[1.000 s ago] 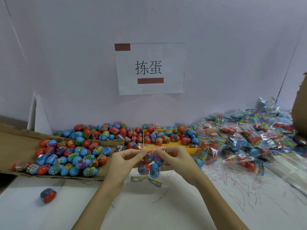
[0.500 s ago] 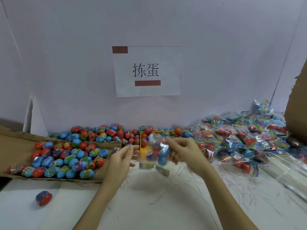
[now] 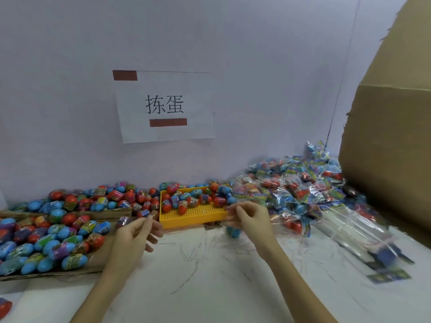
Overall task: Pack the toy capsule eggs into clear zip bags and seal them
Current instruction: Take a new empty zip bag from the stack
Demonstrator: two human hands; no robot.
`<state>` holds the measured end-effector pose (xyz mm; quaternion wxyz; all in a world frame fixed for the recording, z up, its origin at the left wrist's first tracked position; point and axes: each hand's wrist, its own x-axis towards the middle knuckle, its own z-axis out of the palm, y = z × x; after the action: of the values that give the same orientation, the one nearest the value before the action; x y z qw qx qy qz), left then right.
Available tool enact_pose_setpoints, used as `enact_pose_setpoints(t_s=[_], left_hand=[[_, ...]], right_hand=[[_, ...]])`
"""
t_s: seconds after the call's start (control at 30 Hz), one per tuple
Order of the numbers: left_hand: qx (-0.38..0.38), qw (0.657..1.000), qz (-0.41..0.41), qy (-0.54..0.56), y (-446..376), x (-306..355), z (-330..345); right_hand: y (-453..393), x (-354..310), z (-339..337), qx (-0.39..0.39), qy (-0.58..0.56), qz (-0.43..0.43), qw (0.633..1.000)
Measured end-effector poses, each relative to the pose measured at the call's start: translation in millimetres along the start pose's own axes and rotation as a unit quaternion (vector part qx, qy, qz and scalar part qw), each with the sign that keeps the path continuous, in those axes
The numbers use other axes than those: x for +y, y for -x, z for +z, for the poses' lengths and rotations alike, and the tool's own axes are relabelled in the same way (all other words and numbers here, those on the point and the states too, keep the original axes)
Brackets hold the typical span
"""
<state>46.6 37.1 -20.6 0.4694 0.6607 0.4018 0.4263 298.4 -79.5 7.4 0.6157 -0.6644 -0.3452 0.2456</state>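
While both hands hover above the white table (image 3: pixel 210 287), the left hand (image 3: pixel 137 236) has loosely curled fingers holding nothing, and the right hand (image 3: pixel 251 217) pinches a filled zip bag (image 3: pixel 234 230) hanging just below it, before the yellow tray (image 3: pixel 193 215) of capsule eggs (image 3: pixel 186 201).

One yellow tray (image 3: pixel 194 215), two hands (eggs uncountable).

Loose red and blue plastic capsule eggs (image 3: pixel 53 238) with bright printed wrap bands lie heaped on a flat brown cardboard sheet (image 3: pixel 98 259) at the left, and more fill the far half of a yellow perforated plastic tray (image 3: pixel 198 214). Clear zip bags already filled with eggs (image 3: pixel 291 194) are piled at the right against the wall, and a stack of empty clear bags (image 3: pixel 356 231) lies flat beside that pile.
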Motion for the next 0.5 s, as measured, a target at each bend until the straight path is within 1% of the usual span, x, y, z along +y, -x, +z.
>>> enact_pose_setpoints(t_s=[0.07, 0.13, 0.2, 0.27, 0.3, 0.33, 0.37, 0.43, 0.47, 0.5], left_hand=[[-0.01, 1.0, 0.003, -0.01, 1, 1, 4], [-0.015, 1.0, 0.003, -0.018, 1, 0, 7], [-0.019, 1.0, 0.003, -0.023, -1, -2, 9], [-0.02, 1.0, 0.004, -0.022, -2, -4, 11], [-0.021, 1.0, 0.004, -0.021, -3, -5, 12], [-0.025, 0.999, 0.004, -0.02, -3, -6, 13], [-0.029, 0.999, 0.004, -0.021, -3, -7, 13], [-0.036, 0.999, 0.002, -0.023, -3, -7, 15], [-0.039, 0.999, 0.002, -0.023, -3, -7, 16], [-0.041, 0.999, 0.002, -0.019, -3, -7, 16]], right_hand=[[4, 6, -14, 0.03, 0.083, -0.053, 0.995], [1, 7, -36, 0.102, 0.199, -0.112, 0.968], [-5, 7, -66, 0.193, 0.303, -0.139, 0.923], [-13, 7, -101, 0.271, 0.403, -0.12, 0.866], [-18, 8, -120, 0.285, 0.45, -0.087, 0.842], [-24, 8, -137, 0.277, 0.489, -0.034, 0.827], [-29, 7, -153, 0.246, 0.52, 0.038, 0.817], [-37, 10, -179, 0.157, 0.552, 0.184, 0.798], [-40, 15, -190, 0.124, 0.552, 0.233, 0.791], [-40, 20, -200, 0.1, 0.551, 0.261, 0.787]])
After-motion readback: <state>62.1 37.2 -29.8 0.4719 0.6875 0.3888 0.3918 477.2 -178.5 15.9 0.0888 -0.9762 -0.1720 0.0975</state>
